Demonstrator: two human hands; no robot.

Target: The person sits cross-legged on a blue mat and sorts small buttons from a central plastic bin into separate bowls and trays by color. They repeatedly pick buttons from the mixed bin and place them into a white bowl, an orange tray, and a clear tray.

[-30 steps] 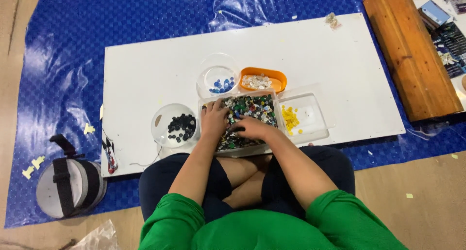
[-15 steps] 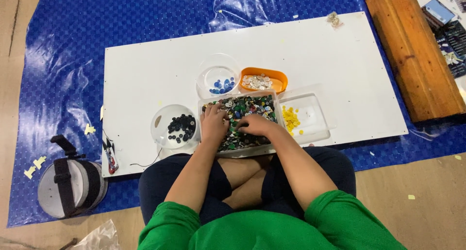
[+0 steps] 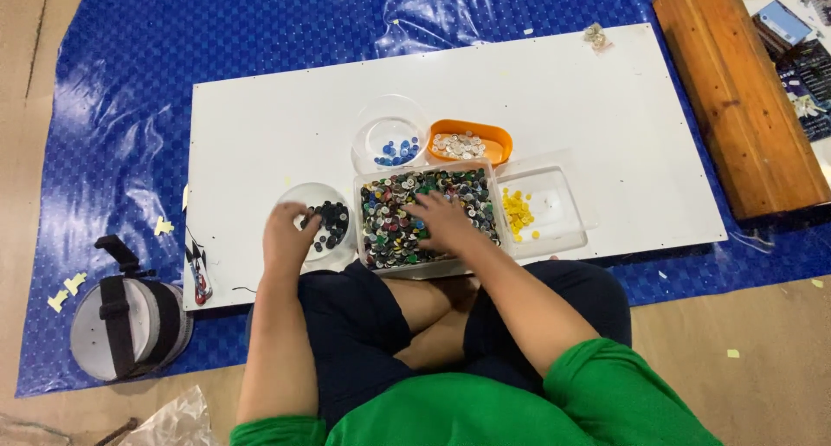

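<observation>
Two hands work over buttons on a white board [image 3: 563, 82]. The left hand [image 3: 290, 229] hovers, fingers pinched, over a clear bowl [image 3: 299, 199] of dark buttons. The right hand [image 3: 446, 221] rests spread in a bin [image 3: 368, 186] of mixed buttons; its grip cannot be made out.

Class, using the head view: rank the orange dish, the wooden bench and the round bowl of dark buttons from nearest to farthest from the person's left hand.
From the left hand:
1. Bowl of dark buttons, right under it.
2. Orange dish, up and rightward.
3. Wooden bench, far right.
</observation>
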